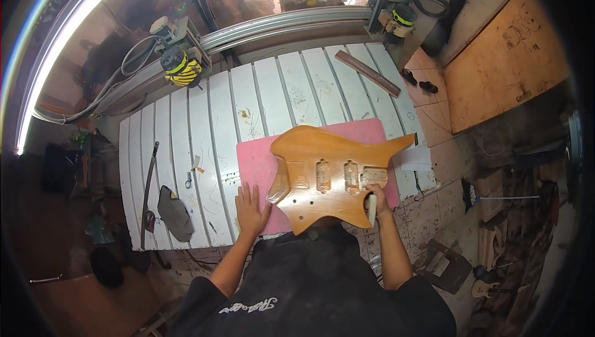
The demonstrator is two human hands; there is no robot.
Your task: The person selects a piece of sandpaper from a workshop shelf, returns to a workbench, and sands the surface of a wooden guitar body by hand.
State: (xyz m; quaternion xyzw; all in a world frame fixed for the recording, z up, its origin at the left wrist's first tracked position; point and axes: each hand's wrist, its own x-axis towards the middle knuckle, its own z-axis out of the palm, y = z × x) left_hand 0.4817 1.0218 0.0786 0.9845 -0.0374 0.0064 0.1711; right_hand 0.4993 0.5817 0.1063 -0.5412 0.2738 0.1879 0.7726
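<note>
A glossy amber electric guitar body (319,151) lies on a pink mat (251,157), with its routed pickup cavities facing up. My left hand (250,210) rests flat on the mat at the left, fingers spread, close to the body's lower left edge. At the body's right cutaway, my right hand (380,200) is closed around a pale, narrow pad (372,208) held upright along the curved edge. Some of its fingers reach over the wood. What the pad is made of is too small to tell.
Beneath the mat is a white slatted machine bed (254,98). On it lie a brown wooden strip (367,73), a dark grey cloth-like piece (175,214) and a thin dark bar (149,188). Spindle motors (180,67) hang from a metal gantry rail (285,30) at the back.
</note>
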